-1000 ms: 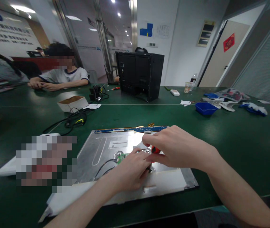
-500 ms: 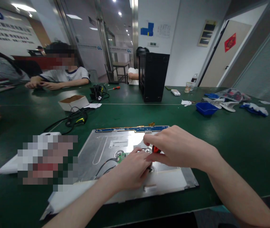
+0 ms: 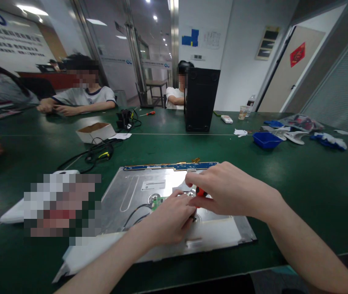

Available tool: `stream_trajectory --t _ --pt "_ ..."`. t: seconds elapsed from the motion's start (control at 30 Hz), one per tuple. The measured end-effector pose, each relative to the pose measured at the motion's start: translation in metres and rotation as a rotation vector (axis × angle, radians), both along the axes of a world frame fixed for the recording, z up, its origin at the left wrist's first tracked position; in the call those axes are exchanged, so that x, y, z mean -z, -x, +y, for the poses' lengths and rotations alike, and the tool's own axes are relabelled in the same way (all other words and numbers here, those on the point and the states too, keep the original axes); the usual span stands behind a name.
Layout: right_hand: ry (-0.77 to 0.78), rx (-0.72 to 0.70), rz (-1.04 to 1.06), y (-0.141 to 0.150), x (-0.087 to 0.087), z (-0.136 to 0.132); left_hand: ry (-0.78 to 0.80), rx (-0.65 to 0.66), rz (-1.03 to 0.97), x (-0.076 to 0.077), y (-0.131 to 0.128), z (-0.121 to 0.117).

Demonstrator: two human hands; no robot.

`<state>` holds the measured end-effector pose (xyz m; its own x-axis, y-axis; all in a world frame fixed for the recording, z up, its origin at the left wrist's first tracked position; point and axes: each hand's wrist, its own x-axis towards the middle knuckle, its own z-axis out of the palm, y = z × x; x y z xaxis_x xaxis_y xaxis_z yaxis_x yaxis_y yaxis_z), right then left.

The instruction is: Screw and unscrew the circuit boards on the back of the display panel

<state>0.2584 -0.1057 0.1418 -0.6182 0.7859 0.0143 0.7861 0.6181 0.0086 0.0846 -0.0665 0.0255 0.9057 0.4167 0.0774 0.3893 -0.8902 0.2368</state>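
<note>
A silver metal display panel [image 3: 131,192] lies flat on the table in front of me, with a blue circuit strip [image 3: 149,167] along its far edge. My right hand [image 3: 231,190] grips a screwdriver [image 3: 200,192] by its red and black handle, over the panel's middle. Beside it, my left hand [image 3: 169,218] rests on the panel with bent fingers close to the tool; what they pinch is hidden. A small green board [image 3: 158,202] with black cables shows left of those fingers. The screwdriver's tip is out of sight.
A white box [image 3: 96,132] and tangled black cables [image 3: 97,153] lie at the far left, beyond a partly blurred white bag [image 3: 39,200]. A black computer case [image 3: 202,100] stands at the back. A blue tray [image 3: 266,140] sits at the right. Other people sit around the table.
The computer case has shifted slightly right, showing more of the person behind it. My hands and the screwdriver have barely moved.
</note>
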Motion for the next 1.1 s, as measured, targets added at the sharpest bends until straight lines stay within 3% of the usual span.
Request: stream_trajectory --t 0.27,0.6,1.1 --pt "0.021 -0.106 0.057 -0.0033 0.0005 -0.0033 -0.011 0.019 0.0 0.0022 -0.0005 0.0019" --pt "-0.043 -0.026 0.033 -0.0016 0.0017 -0.0012 -0.027 0.016 -0.011 0.0013 0.0006 0.0009" --pt "0.021 0.011 -0.009 -0.0006 -0.0004 0.0006 -0.029 0.025 -0.012 -0.002 0.0011 -0.0006"
